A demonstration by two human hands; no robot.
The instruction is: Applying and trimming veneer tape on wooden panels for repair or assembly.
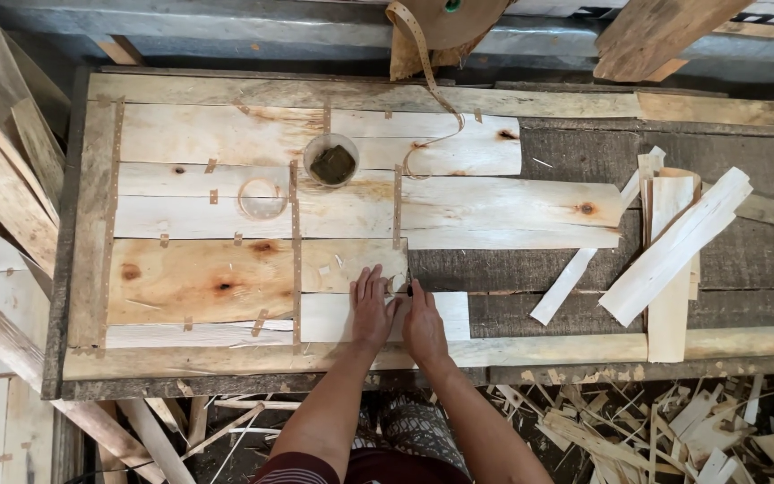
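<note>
Fingers (pixel 378 289) atop veneer strip (pixel 445 314), maybe w/ blade.

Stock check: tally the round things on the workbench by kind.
Cup with dark paste: 1
Clear ring-shaped lid: 1
Brown tape roll at the far edge: 1
Total: 3

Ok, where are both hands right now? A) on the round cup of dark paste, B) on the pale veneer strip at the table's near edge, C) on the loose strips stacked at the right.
B: both the left hand and the right hand lie flat on the pale veneer strip, far from the cup and the loose strips.
</note>
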